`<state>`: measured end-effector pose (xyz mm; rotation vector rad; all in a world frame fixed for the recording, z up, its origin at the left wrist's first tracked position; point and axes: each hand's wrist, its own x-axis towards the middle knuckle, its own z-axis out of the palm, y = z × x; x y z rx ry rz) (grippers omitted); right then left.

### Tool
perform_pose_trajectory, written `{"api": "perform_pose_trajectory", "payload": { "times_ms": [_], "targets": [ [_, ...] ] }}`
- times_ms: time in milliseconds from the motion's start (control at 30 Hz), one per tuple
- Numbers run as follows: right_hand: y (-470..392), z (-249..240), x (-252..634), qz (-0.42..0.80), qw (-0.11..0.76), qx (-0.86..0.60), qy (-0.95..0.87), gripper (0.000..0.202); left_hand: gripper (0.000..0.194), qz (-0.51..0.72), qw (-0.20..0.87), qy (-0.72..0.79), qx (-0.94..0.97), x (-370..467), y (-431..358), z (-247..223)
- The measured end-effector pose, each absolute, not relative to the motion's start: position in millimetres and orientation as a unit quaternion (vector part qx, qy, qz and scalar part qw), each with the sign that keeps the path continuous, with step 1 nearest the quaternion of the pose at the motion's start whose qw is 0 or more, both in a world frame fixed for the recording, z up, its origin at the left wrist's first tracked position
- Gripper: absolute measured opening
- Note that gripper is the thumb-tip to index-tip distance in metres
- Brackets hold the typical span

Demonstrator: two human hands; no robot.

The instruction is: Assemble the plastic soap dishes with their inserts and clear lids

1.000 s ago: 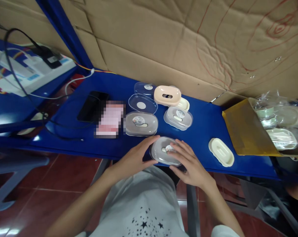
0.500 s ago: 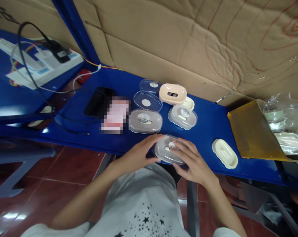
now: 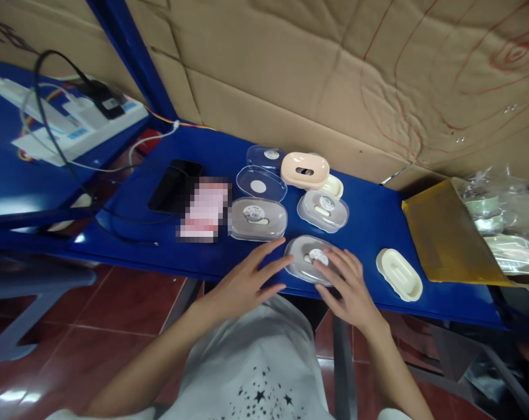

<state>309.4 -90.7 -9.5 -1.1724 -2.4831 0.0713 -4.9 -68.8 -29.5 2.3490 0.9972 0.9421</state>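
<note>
A grey soap box with a clear lid and a round sticker (image 3: 302, 273) lies at the table's front edge, between my two hands. My left hand (image 3: 247, 279) is open at its left side, fingers apart, the fingertips close to or just touching the lid's edge. My right hand (image 3: 347, 284) has its fingers spread over the box's right end, with fingertips at the lid near the sticker. Just behind are two more lidded soap boxes, a grey one (image 3: 240, 229) and another (image 3: 306, 216). A cream soap tray (image 3: 402, 274) lies to the right.
Clear lids (image 3: 271, 189) and a peach soap dish (image 3: 295, 168) sit farther back. A yellow-brown carton (image 3: 435, 233) with bagged soap boxes (image 3: 512, 254) stands right. A black object (image 3: 170, 189), a pixelated pink item (image 3: 205, 210), cables and a power strip (image 3: 39, 143) lie left.
The grey soap box has shifted slightly right on the table and turned a little. My left hand's fingers have loosened from around its left end, and my right fingers have spread.
</note>
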Motion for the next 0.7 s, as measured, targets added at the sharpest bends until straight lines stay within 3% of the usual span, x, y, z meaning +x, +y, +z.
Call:
{"api": "perform_pose_trajectory", "payload": {
  "times_ms": [100, 200, 400, 567, 700],
  "targets": [
    [-92, -3, 342, -0.014, 0.19, -0.474, -0.86, 0.057, 0.05, 0.381, 0.045, 0.408, 0.828, -19, -71, -14],
    [-82, -1, 372, -0.074, 0.164, -0.527, -0.831, 0.048, 0.049, 0.356, -0.033, 0.485, 0.798, -31, -63, -2],
    [-51, 2, 409, -0.196, 0.129, -0.66, -0.714, 0.051, 0.043, 0.285, 0.04, 0.513, 0.809, -26, -48, -7],
    [-92, -7, 439, -0.153, 0.138, -0.735, -0.646, 0.053, 0.04, 0.275, 0.029, 0.477, 0.834, -11, -63, -14],
    [-134, -20, 424, -0.096, 0.138, -0.714, -0.679, 0.042, 0.042, 0.24, 0.03, 0.42, 0.875, 15, -68, -16]
  ]
}}
